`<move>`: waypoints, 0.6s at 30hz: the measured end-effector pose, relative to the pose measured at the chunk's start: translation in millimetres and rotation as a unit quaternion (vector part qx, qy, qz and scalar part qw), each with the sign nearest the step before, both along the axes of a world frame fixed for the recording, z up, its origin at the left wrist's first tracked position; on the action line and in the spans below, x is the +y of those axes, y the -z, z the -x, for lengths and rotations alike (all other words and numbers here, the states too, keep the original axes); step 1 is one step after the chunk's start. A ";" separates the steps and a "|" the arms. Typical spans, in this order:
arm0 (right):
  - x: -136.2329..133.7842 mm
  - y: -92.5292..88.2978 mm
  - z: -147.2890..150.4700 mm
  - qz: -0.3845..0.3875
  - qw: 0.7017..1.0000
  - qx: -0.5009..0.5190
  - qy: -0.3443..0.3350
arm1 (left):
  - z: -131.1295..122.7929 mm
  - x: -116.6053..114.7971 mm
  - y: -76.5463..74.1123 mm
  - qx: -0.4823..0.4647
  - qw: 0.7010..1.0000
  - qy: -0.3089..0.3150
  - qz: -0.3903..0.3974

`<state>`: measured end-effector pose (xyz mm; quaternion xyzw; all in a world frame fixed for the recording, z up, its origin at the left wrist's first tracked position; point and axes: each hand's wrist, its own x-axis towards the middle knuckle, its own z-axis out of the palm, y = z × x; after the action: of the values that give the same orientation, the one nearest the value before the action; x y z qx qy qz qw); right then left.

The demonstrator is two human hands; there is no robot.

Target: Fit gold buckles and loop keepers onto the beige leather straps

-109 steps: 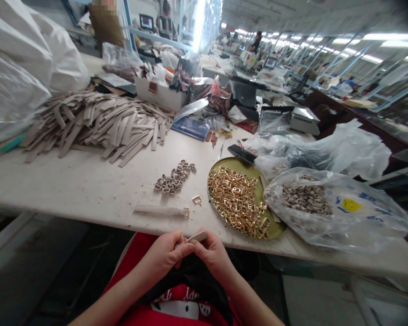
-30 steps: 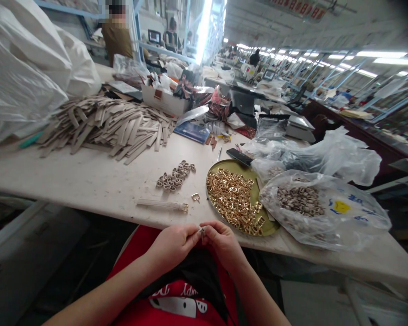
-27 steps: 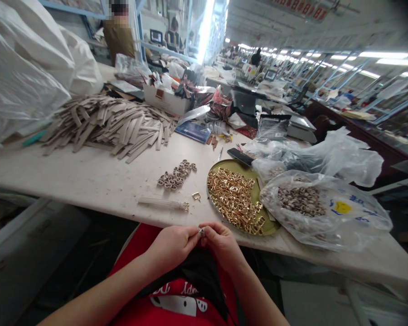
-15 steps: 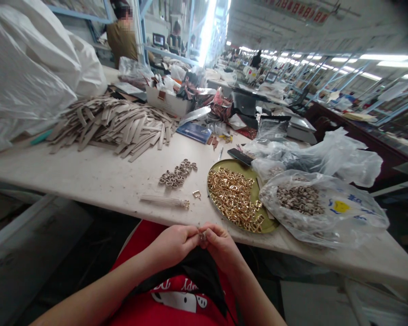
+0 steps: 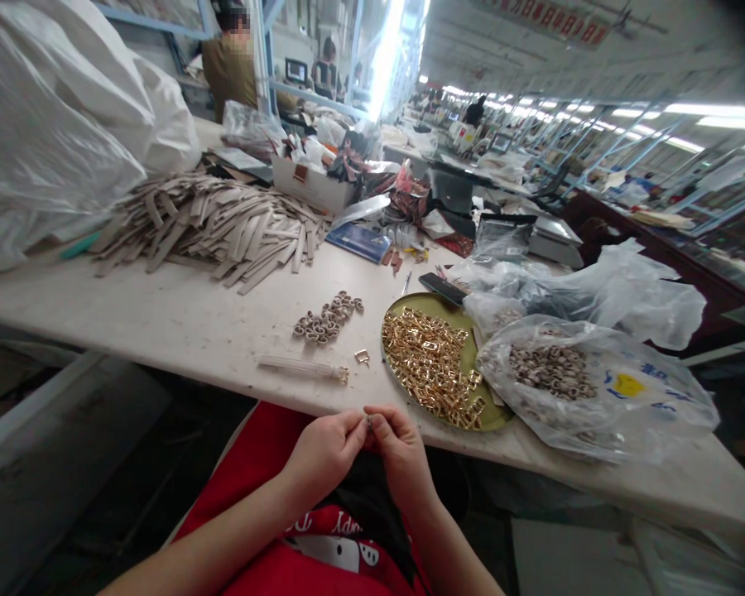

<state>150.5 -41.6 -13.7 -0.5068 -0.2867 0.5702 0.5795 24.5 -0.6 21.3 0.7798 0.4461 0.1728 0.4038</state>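
My left hand (image 5: pixel 326 451) and my right hand (image 5: pixel 396 443) meet fingertip to fingertip just below the table's near edge, over my lap. Both are pinched shut on a small piece (image 5: pixel 368 421) between them, mostly hidden by the fingers. On the table in front lies one beige strap with a gold buckle (image 5: pixel 303 367), and beside it a single loose gold buckle (image 5: pixel 362 357). A round gold tray (image 5: pixel 410 301) holds many gold buckles. A small heap of beige loops (image 5: pixel 328 318) sits to its left.
A clear plastic bag of beige loops (image 5: pixel 589 389) lies right of the tray, more bags (image 5: pixel 621 285) behind it. A large pile of beige straps (image 5: pixel 217 228) covers the table's far left, by big white sacks (image 5: pixel 50 141). A phone (image 5: pixel 442 288), a box and clutter sit beyond. Other people work further back.
The end of a beige strap that showed between my hands 3.6 s ago is hidden now. My hands stay together in my lap, pinching tighter. The view has shifted slightly.
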 end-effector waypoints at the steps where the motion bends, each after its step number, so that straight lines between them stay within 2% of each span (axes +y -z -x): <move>1: 0.0 2.1 1.1 0.006 1.000 0.003 0.004 | 0.1 -0.3 3.1 0.013 1.000 0.000 -0.005; 5: 1.1 4.1 2.7 0.005 1.000 -0.028 -0.003 | 2.9 2.8 6.3 0.035 0.999 0.021 -0.007; 9: 4.5 0.2 4.8 -0.029 0.996 -0.080 -0.004 | 6.1 8.2 -3.7 0.000 0.999 0.034 0.016; 13: 5.6 5.7 12.1 -0.017 1.000 -0.009 0.016 | 6.6 7.4 -6.6 -0.016 0.999 0.032 0.013; 18: 3.0 18.6 18.7 0.013 0.998 0.026 0.047 | -0.4 -0.1 5.1 0.019 1.000 0.008 -0.009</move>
<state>131.9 -38.5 -32.3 -0.5123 -0.2399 0.5587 0.6065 24.9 -0.7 16.2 0.7903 0.4456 0.1588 0.3894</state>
